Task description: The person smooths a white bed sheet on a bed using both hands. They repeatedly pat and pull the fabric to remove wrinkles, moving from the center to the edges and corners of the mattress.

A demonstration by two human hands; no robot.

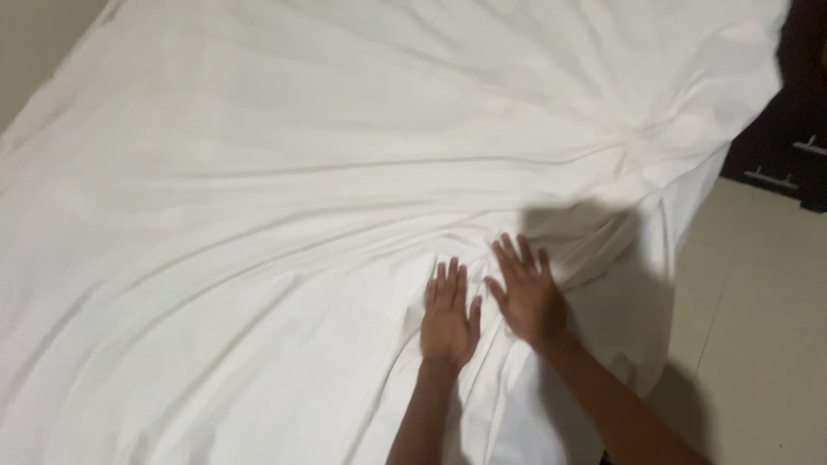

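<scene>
Two bare hands press flat on a white bed sheet (258, 215) that covers nearly the whole view. The left hand (449, 317) lies palm down with its fingers straight and close together, grasping nothing. The right hand (527, 294) rests just beside it, also palm down, its fingers slightly spread and pointing up and to the left; it too lies open on the cloth, with no fold pinched between the fingers. Long creases fan out from the spot beneath the hands toward the left and the upper right. The sheet hangs over the bed's edge on the right, down toward a pale tiled floor (758, 293). A shadow falls on the cloth above the right hand. Both forearms are cut off at the bottom edge. A dark piece of furniture (797, 129) at the upper right is too dim to make out.
</scene>
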